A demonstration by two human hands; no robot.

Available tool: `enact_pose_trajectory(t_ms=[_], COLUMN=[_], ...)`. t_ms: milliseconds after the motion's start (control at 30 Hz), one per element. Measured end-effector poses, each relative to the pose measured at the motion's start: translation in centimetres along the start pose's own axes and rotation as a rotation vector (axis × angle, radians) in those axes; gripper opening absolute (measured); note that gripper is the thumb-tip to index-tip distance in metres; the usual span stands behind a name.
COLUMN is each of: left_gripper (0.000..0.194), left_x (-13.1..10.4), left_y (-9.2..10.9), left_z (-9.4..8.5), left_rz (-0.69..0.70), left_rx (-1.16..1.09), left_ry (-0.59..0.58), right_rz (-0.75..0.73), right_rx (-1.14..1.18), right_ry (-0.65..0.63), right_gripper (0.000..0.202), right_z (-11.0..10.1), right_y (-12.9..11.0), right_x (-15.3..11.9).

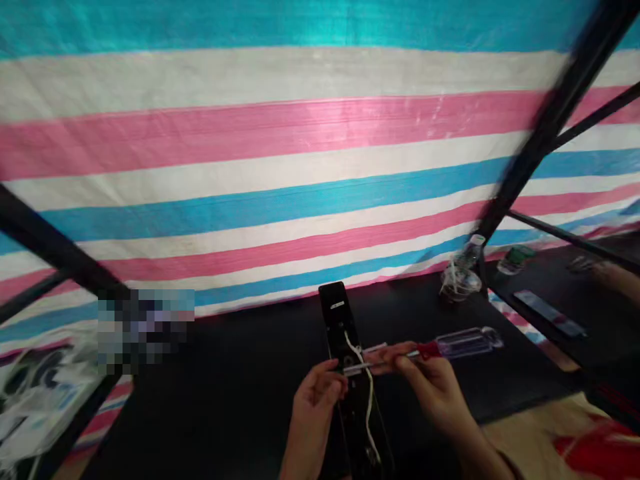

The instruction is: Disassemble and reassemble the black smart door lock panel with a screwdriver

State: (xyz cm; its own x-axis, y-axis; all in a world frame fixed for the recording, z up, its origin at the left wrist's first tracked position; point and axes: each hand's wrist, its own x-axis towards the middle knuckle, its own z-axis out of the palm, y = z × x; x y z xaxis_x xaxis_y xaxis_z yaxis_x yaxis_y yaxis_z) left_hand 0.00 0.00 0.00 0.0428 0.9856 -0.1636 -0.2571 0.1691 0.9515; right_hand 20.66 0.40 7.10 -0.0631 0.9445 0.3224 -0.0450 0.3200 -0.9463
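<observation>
Two hands are working over one long black panel [354,417], which is lying lengthwise on a dark table [215,393], running from the near edge towards the far edge. One screwdriver [465,343] is spanning the panel from side to side, its clear handle pointing right and its shaft pointing left. The right hand [433,380] is holding it, fingers pinching narrowly around the shaft beside the red collar. The left hand [315,403] is curling its fingers to a narrow gap at the shaft's tip; whether they are gripping it, I cannot tell. One pale cable [370,400] is trailing along the panel, passing beneath the shaft.

Tabletop is stretching wide to the left of the left hand, while the handle's end is pointing towards the nearer right edge. At the far right corner, one bottle [473,250] and one clear cup [463,285] are standing close together. Past a gap, a second table [600,327] is holding one phone [547,312] and one green-and-clear container [515,260]; one co-worker's hand [615,277] is reaching over it.
</observation>
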Motion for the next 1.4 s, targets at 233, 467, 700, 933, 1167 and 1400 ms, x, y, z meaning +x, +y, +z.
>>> enact_pose_trajectory(t_ms=[233,467,700,933,1167,1400], left_gripper=[0.044,0.041,0.043,0.048,0.043,0.046], left_x=[2.9,5.1,14.7,17.5,17.4,17.6], left_y=[-3.4,-5.7,-1.7,-2.4,-3.0,-3.4], left_z=[0.5,0.9,0.9,1.4,1.9,1.9], left_rz=[0.292,0.330,0.215,0.235,0.303,0.296], left_rx=[0.494,0.491,0.090,0.102,0.119,0.090], left_ry=[0.276,0.273,0.262,0.309,0.330,0.317], right_rz=[-0.197,-0.174,-0.180,-0.192,-0.205,-0.185], right_rx=[-0.155,-0.188,-0.232,-0.289,-0.340,-0.321], right_ry=[0.227,0.146,0.105,0.045,0.023,0.043], right_gripper=[0.029,0.034,0.034,0.033,0.030,0.032], right_z=[-0.6,-0.9,-0.4,-0.4,-0.6,-0.9], right_y=[4.8,8.3,8.7,8.4,8.1,8.4], right_x=[11.7,16.0,16.5,16.9,16.8,16.8])
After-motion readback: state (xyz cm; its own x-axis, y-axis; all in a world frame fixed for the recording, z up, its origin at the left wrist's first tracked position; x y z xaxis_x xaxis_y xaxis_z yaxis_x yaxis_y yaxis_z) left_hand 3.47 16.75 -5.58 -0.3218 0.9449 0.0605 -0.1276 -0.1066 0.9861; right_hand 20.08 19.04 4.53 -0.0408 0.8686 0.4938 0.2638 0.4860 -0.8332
